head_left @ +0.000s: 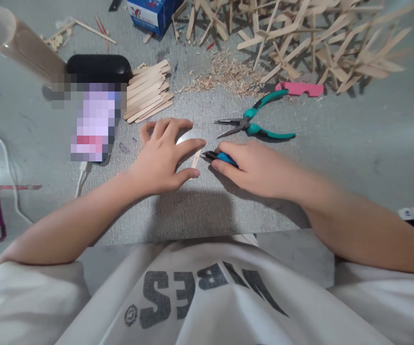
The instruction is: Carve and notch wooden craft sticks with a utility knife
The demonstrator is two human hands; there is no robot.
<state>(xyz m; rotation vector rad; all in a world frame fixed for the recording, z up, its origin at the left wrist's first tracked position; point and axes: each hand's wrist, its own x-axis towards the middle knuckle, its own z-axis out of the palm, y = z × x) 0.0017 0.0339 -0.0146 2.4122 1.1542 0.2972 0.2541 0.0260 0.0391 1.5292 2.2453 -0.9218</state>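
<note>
Grey table (358,139), filling most of the frame. Heap of wooden sticks (289,32), upper right. Right hand (257,167), right of centre, fingers curled tight. Left hand (167,151), left of centre, thumb and forefinger pinching, others spread. Pliers (244,123) (green handles, lying agape) above the right hand. Blue cutter (226,158) gripped in right hand, tip leftward. Stick piece (195,160), mid-frame, in the left's pinch, just beside that tip.

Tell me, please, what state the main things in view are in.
Wooden strip, held in the left hand
Blue tool, held in the right hand
Green pliers, jaws open
Pink tool, lying on the table
Phone, screen lit, cable plugged in
Black case, shut
Flat sticks, laid overlapping
Shavings, scattered
Crossed sticks, heaped
</note>
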